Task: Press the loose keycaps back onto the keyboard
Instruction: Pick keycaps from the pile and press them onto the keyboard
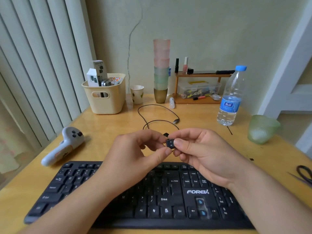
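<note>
A black keyboard (pixel 168 205) lies at the desk's near edge, partly under my forearms. Two arrow-key spots (pixel 201 207) stand bare, showing blue stems. Above the keyboard's top row I hold one small black keycap (pixel 169 143) marked "+" and "=". My left hand (pixel 135 152) pinches it from the left with thumb and fingers, and my right hand (pixel 200 152) pinches it from the right. Another small black keycap (pixel 166 134) lies on the desk just behind my fingers.
A white controller (pixel 65 146) lies left of the keyboard. The keyboard's black cable (pixel 157 115) loops mid-desk. Behind stand a cream basket (pixel 105 95), a paper cup (pixel 137 94), stacked cups (pixel 161 70), a wooden shelf (pixel 200 88) and a water bottle (pixel 231 98). A green glass bowl (pixel 262 129) sits right.
</note>
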A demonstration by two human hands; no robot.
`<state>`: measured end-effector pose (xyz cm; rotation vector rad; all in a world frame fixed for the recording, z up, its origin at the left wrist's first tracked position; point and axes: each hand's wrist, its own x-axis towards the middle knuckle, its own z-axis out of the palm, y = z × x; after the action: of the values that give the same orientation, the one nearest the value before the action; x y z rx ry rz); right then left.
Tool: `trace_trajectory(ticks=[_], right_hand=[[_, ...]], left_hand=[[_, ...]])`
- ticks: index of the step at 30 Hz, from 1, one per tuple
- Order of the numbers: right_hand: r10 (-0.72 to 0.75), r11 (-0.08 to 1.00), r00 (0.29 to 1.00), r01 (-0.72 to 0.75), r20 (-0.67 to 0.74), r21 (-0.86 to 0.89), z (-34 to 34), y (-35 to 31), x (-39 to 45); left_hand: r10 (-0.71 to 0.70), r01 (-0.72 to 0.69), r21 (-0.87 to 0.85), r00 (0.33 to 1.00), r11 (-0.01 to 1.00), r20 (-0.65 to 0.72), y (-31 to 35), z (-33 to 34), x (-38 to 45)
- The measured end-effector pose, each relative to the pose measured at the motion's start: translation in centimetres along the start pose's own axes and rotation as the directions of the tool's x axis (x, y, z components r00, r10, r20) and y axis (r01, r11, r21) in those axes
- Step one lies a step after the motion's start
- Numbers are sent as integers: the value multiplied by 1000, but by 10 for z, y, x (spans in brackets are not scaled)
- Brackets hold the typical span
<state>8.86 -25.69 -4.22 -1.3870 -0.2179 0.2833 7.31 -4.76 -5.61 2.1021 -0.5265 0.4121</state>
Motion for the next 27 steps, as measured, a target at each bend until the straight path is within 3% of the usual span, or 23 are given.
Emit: trace_trajectory(ticks=[6, 9, 11, 13, 15, 22, 27], right_hand=[[-30, 999, 1000, 30, 3, -34, 0, 1, -1], [-101, 981, 994, 92, -45, -173, 4, 2, -1], [-193, 905, 979, 154, -60, -398, 7, 5, -2], [-279, 747, 960, 195, -34, -635, 10, 9, -3], [-342, 608, 940, 215, -8, -765, 14, 12, -6], [-424, 459, 904, 265, 53, -848, 23, 16, -7], [-460, 425, 885, 286, 68, -859, 24, 18, -5]], left_hand=[[45, -45, 18, 999, 999, -3, -1, -1, 0], [62, -62, 85, 998, 994, 8, -4, -5, 0], [95, -95, 177, 995, 980, 9, -6, -10, 1], [124, -128, 280, 992, 951, 32, -9, -17, 4], [94, -113, 295, 993, 949, 78, -12, -23, 5], [16, -66, 258, 981, 964, 193, -11, -31, 6], [-49, -5, 258, 978, 966, 201, -16, -32, 8]])
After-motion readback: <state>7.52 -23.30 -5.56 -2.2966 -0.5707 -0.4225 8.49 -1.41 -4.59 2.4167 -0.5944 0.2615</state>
